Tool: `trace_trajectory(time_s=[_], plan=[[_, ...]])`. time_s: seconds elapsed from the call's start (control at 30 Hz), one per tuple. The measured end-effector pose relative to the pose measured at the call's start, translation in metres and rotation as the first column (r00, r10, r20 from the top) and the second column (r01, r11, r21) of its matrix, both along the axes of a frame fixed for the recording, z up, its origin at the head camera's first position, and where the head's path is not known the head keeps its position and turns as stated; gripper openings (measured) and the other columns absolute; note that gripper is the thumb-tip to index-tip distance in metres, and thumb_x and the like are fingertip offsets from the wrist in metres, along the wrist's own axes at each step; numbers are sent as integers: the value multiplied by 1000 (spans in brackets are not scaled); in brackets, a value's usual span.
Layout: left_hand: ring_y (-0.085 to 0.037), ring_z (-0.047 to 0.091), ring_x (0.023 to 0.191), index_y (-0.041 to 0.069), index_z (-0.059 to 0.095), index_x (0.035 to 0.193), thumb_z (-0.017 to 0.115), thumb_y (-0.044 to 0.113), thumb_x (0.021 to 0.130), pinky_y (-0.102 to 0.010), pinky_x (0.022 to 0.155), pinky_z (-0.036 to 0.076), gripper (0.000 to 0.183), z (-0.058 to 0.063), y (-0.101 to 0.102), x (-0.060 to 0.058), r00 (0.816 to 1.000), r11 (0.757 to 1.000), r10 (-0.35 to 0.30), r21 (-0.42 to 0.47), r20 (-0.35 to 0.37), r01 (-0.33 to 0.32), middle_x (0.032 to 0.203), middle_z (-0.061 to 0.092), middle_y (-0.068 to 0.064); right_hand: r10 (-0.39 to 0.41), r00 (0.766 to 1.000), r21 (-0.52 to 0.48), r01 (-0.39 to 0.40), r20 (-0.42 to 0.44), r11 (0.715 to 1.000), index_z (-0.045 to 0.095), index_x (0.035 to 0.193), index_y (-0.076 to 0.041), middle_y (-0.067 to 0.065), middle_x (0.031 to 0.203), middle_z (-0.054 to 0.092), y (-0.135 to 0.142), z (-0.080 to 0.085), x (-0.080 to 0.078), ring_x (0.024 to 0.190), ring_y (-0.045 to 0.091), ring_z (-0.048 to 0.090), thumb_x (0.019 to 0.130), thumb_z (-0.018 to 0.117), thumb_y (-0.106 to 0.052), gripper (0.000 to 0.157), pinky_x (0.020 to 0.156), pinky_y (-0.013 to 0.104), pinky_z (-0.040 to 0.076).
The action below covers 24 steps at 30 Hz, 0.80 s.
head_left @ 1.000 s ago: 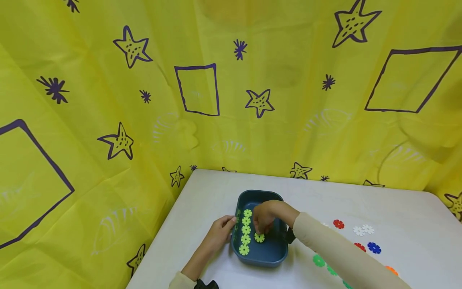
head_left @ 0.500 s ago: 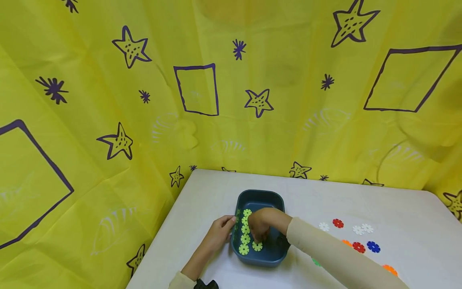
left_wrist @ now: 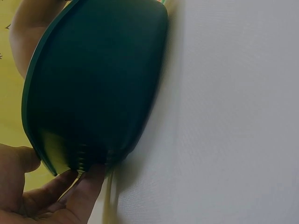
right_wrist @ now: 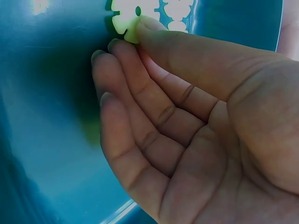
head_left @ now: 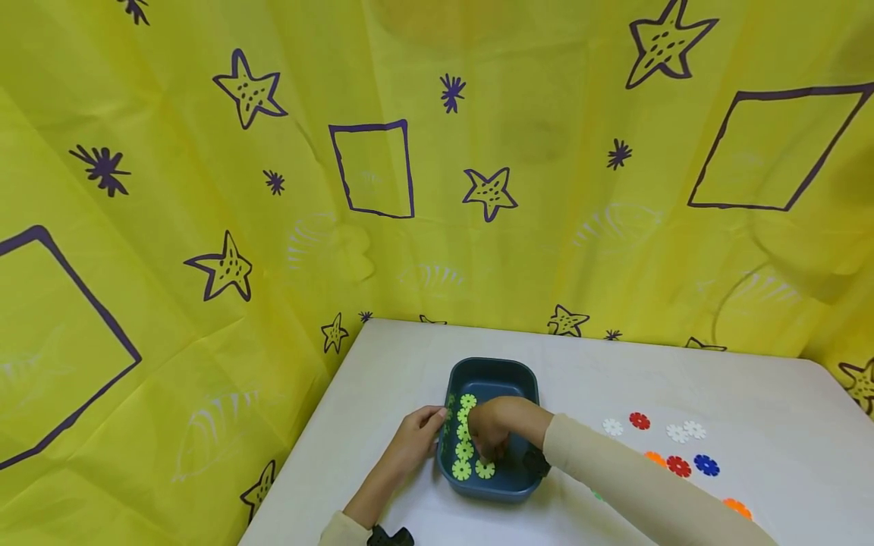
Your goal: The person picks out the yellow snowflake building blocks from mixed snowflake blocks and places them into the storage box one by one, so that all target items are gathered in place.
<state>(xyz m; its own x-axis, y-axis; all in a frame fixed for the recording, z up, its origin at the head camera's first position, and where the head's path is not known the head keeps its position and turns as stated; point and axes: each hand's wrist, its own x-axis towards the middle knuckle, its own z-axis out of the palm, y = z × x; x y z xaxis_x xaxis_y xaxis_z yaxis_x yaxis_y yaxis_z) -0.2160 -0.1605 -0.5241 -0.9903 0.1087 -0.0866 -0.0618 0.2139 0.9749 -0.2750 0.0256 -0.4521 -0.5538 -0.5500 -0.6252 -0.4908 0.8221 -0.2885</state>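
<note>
A dark blue-green container [head_left: 488,495] stands on the white table. My left hand [head_left: 414,442] grips its left wall, thumb at the rim and fingers against the outside in the left wrist view. Inside, several yellow-green notched flower discs [head_left: 462,470] lie in a column along the left side. My right hand [head_left: 504,422] reaches into the container and pinches one more yellow-green flower disc [right_wrist: 125,18] by its edge, thumb on top. This disc lies close beside the near end of the column. The remaining right fingers are bent, and they hide part of the column from the head camera.
Right of the container, loose discs are scattered on the table: white [head_left: 612,428], red [head_left: 639,421], blue [head_left: 706,465] and orange [head_left: 738,509]. The right sleeve [head_left: 608,470] crosses over the near part of them. A yellow patterned curtain [head_left: 437,250] borders the table behind and at left.
My right hand has moved a little left and toward me, bringing the pinched flower disc level with the near end of the column. The left hand keeps its grip on the container.
</note>
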Motion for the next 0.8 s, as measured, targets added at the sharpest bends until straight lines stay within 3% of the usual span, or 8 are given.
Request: trace_trajectory(time_s=[0.37,0.57,0.8], plan=[[-29,64,125,-2,62,140,55,41,111,-41,94,61,53,0,0,-1,1000,1000,-2,-15,-3,2,139,65,-18,26,999,-13,-27,-26,1000,69,76,-13,-1,70,68,3,3,1,63,8,57,95,80,-16,23,61,22,46],[-31,64,125,-4,60,141,54,39,111,-41,93,61,53,0,1,-1,1000,1000,-2,-1,-5,2,138,65,-20,55,997,-42,-57,-51,997,70,78,-15,-5,73,67,14,8,-7,66,8,57,97,79,-18,21,64,24,45],[-29,64,123,-4,61,140,55,39,111,-40,93,61,53,-1,2,-1,1000,1000,8,-10,0,-8,139,64,-20,-21,997,-201,7,-69,980,71,80,-15,-3,77,70,49,30,-17,72,11,62,97,77,-17,19,68,29,51]])
